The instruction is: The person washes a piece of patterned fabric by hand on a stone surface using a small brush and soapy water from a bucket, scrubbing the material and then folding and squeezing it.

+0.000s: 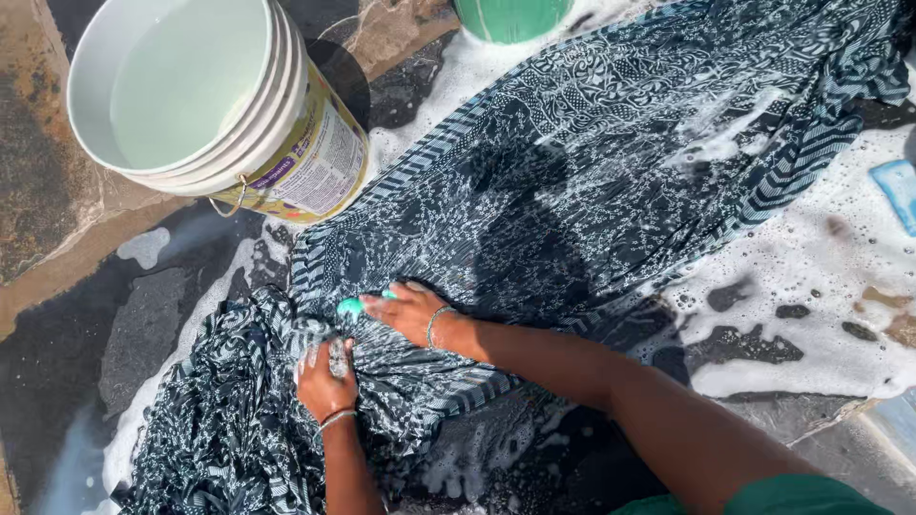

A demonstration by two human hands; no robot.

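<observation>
While the dark patterned cloth lies spread wet and soapy on the stone floor beside the white bucket, a turquoise soap bar is pressed onto it by the right hand; bunched fabric is gripped by the left hand.

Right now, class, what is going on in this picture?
A person is washing a large dark patterned cloth spread on a wet, soapy stone floor. The right hand presses a small turquoise object, perhaps a soap bar or brush, onto the cloth. The left hand grips a bunched fold of the same cloth just beside it. A white bucket of water stands at the upper left, touching the cloth's edge.
</observation>
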